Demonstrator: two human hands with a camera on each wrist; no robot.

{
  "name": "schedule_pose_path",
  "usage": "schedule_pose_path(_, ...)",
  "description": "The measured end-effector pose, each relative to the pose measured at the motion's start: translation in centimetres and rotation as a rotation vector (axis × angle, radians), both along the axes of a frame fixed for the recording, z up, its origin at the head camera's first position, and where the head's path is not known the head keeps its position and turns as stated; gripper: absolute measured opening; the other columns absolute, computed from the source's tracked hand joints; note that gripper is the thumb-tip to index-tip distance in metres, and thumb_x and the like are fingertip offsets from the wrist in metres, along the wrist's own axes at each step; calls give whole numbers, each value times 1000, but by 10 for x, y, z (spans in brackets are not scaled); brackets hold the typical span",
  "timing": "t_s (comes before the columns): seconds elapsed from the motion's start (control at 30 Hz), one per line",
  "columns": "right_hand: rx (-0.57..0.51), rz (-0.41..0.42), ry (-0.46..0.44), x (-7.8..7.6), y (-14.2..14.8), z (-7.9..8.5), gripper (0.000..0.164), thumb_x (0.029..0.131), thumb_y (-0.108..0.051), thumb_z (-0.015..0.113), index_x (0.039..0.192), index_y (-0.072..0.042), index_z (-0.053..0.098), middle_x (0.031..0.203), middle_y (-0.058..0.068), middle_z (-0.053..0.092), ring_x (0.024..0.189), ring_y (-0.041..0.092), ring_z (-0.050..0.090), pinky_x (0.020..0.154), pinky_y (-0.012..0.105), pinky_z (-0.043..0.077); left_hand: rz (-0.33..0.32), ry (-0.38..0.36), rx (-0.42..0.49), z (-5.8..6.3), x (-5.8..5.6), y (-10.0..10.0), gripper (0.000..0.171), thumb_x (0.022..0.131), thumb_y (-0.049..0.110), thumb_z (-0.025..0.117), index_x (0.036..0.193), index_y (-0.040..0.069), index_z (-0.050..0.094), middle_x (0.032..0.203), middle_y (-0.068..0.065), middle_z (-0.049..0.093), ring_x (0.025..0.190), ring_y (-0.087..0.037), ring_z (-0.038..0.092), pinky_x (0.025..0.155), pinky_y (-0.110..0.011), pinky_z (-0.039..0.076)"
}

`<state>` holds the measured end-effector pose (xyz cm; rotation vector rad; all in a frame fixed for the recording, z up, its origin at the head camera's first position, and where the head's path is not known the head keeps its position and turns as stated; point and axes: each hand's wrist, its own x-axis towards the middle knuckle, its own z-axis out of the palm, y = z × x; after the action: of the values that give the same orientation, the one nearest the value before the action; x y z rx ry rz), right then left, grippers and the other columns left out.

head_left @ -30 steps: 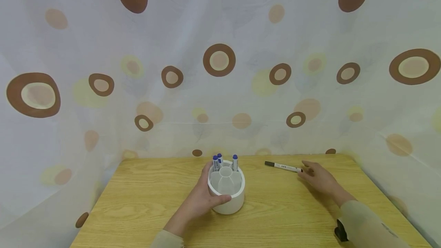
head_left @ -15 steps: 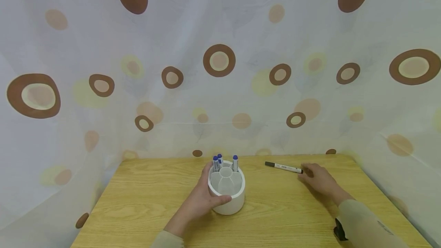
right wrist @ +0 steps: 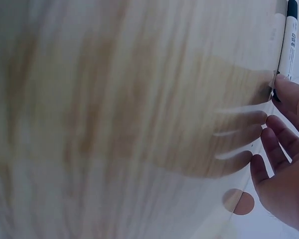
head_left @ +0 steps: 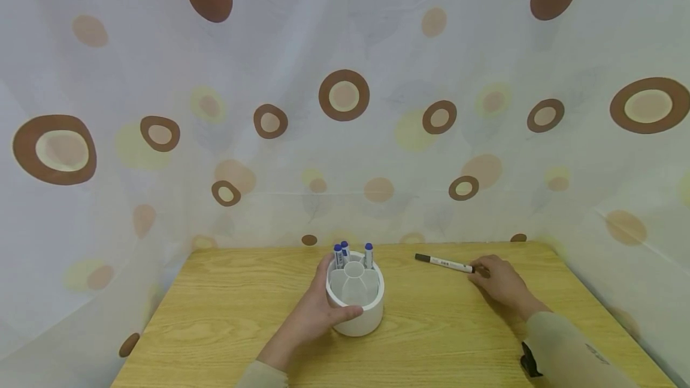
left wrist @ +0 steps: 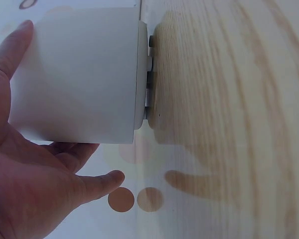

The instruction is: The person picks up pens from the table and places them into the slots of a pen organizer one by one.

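Note:
A round white pen holder with inner compartments stands on the table, and several blue-capped markers poke up from its far compartments. My left hand grips its left side, thumb across the near wall and fingers behind. The left wrist view has the holder's smooth wall between thumb and fingers. To the right lies a white marker with a black cap, cap end pointing left. My right hand pinches its right end between thumb and index finger, while its other fingers rest curled near the tabletop.
The wooden table runs back to a white curtain patterned with brown and yellow circles, which also hangs along both sides. A black device is at the right sleeve.
My right hand has shifted slightly and its fingers have closed in on the marker's right end. The left hand and pen holder stay as they were.

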<state>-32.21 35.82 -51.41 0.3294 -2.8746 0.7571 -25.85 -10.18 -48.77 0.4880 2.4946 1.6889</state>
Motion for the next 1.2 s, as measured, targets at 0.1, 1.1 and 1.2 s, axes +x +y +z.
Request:
schedule_pose_path(0.1, 8, -17, -11, 1, 0, 1, 25, 105, -15, 76, 121, 5, 74, 129, 34, 64, 112, 55, 63, 93, 71, 54, -1, -3, -4, 0, 0, 0, 127, 84, 35, 100, 176, 28, 11, 171, -16, 41, 149, -45, 49, 122, -74, 34)
schedule_pose_path(1.1, -104, -113, -7, 23, -13, 26, 35, 112, -31, 68, 130, -1, 72, 114, 12, 78, 107, 39, 72, 85, 56, 59, 2, 3, -10, 1, 0, 0, 127, 85, 34, 99, 176, 28, 11, 172, -18, 40, 150, -47, 48, 122, -75, 33)
schedule_pose_path(1.2, -129, -110, 16, 25, -15, 28, 35, 112, -33, 69, 131, -3, 73, 114, 9, 78, 109, 38, 72, 86, 57, 60, 2, 4, -9, 1, 0, 1, 127, 85, 34, 99, 176, 27, 11, 172, -18, 39, 150, -48, 48, 122, -75, 33)
